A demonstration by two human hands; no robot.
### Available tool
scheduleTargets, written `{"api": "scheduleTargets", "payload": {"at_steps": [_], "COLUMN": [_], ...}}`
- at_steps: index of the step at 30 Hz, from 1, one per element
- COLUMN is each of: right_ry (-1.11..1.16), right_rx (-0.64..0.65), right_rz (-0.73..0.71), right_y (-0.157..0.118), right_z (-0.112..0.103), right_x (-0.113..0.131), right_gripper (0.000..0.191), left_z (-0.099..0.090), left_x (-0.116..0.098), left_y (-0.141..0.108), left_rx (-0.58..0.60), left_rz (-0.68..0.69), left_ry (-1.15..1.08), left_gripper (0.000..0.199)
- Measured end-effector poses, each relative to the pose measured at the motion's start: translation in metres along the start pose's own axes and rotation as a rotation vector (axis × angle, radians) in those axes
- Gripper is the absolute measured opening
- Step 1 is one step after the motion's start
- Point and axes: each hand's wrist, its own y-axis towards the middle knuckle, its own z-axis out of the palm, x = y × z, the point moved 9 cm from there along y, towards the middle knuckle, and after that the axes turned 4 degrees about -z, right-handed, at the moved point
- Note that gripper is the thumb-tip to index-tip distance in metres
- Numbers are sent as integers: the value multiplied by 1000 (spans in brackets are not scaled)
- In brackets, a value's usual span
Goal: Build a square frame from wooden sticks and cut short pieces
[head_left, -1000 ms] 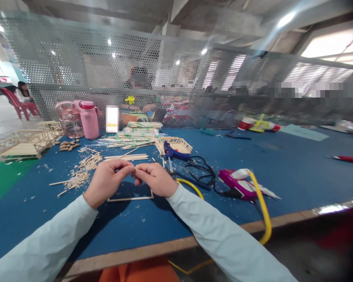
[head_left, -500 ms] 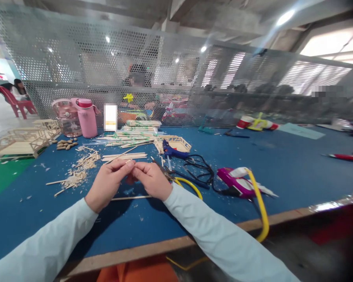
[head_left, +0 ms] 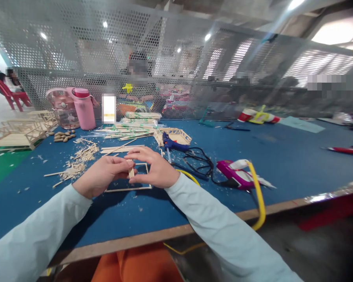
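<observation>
A small bundle of short wooden sticks point(head_left: 131, 172) is pinched between the thumb and fingers of my left hand point(head_left: 101, 174). My right hand point(head_left: 155, 166) curves around the same bundle, thumb at its lower end and fingers at its upper end. Beneath both hands, a thin rectangular stick frame point(head_left: 129, 189) lies on the blue table; my hands hide part of it. Just behind are several longer wooden sticks point(head_left: 123, 149). To the left spreads a pile of short stick pieces point(head_left: 84, 158).
A blue glue gun point(head_left: 175, 144) with a black cord rests by a small stick tray point(head_left: 181, 137). To the right lies a purple-and-white tool point(head_left: 235, 174) with a yellow strap. Stick models point(head_left: 17, 135), peanuts point(head_left: 64, 136) and a pink bottle point(head_left: 85, 109) stand left. A perforated metal screen point(head_left: 111, 58) rises behind.
My hands have shifted from a close pinch together to a wider hold, and the short stick bundle now shows between them. More of the stick frame below is visible. The view has tilted slightly.
</observation>
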Motion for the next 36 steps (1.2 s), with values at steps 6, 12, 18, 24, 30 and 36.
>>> {"api": "scheduleTargets", "payload": {"at_steps": [6, 12, 18, 24, 30, 36], "right_ry": [161, 197, 126, 101, 185, 207], "right_rx": [32, -3, -28, -43, -14, 71], "right_rz": [57, 60, 29, 33, 71, 73], "right_y": [-3, -4, -1, 0, 0, 0], "right_z": [9, 10, 4, -2, 2, 8], "right_x": [-11, -13, -4, 6, 2, 2], "right_gripper": [56, 55, 54, 39, 41, 41], "left_z": [-6, -10, -9, -5, 0, 6], "left_x": [7, 14, 10, 14, 1, -2], "left_y": [3, 3, 4, 1, -3, -5], "left_rx": [-44, -70, -59, 2, 105, 150], "left_rz": [-55, -128, -89, -163, -93, -39], "left_ry": [4, 12, -30, -67, -207, -109], "left_gripper": [30, 35, 31, 22, 29, 57]}}
